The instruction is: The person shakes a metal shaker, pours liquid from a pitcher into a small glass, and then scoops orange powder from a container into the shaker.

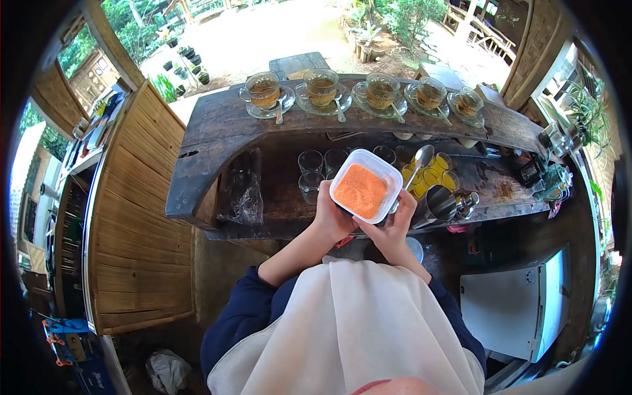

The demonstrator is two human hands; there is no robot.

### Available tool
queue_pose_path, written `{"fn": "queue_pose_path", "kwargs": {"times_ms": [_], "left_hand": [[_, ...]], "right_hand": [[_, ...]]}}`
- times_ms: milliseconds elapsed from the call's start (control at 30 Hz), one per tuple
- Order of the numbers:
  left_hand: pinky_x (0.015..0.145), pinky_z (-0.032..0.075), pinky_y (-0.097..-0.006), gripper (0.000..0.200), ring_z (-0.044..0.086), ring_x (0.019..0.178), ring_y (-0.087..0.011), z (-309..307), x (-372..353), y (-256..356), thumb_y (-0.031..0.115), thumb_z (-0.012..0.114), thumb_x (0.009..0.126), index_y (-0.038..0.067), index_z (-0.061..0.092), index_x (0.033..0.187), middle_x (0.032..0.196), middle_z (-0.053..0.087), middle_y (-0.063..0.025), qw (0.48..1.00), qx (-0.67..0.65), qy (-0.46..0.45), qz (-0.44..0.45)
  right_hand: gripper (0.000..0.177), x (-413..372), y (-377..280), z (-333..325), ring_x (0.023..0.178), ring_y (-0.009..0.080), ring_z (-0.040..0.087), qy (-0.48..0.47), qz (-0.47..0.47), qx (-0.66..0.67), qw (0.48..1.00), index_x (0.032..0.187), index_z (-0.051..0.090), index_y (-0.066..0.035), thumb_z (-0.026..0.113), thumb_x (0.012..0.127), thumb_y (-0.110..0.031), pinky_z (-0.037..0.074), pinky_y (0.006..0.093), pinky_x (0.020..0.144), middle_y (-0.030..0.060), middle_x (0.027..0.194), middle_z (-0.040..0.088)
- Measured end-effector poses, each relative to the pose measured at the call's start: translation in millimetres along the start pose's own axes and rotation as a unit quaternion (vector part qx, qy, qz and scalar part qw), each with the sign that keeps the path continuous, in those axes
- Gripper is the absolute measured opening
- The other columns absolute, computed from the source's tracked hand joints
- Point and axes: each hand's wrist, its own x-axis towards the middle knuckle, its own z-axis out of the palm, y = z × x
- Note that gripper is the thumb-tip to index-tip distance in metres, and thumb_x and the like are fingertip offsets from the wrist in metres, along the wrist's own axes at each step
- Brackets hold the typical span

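Note:
My left hand grips the left side of a square white plastic tub filled with orange powder. My right hand supports the tub from below on its right side and also pinches a metal spoon, whose bowl points up and away past the tub's far corner. I hold the tub tilted above the lower wooden counter, in front of my chest.
Several glass cups of brown tea on saucers with spoons line the upper wooden bar. Empty glasses, yellow cups, a metal jug and a crumpled plastic bag sit on the lower counter. A white appliance stands at right.

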Motion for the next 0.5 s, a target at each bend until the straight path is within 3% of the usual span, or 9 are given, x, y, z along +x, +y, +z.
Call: {"fn": "queue_pose_path", "kwargs": {"times_ms": [333,500], "left_hand": [[0.084,0.052,-0.0361,0.052,0.06,0.106,-0.02,-4.2,5.8,-6.7,0.052,0.037,0.091,0.014,0.054,0.122,0.119,0.059,-0.003,0.998,0.033,-0.055,-0.03],[0.08,0.053,-0.035,0.05,0.06,0.105,-0.0189,4.6,10.7,-11.4,0.051,0.038,0.092,0.014,0.054,0.122,0.118,0.06,-0.0023,0.999,0.03,-0.02,-0.013]], "right_hand": [[0.089,-0.3,-5.1,-8.5,0.124,0.0282,0.041,0.001,0.034,-0.018,0.999,0.13,0.025,-0.003,0.084,0.064,-0.008,0.031,0.0392,0.104,0.0201,0.132,0.037],[0.089,-0.7,-0.7,-19.3,0.122,0.0283,0.044,0.004,0.039,-0.029,0.999,0.13,0.025,-0.003,0.085,0.064,-0.009,0.033,0.0388,0.103,0.0202,0.129,0.04]]}}
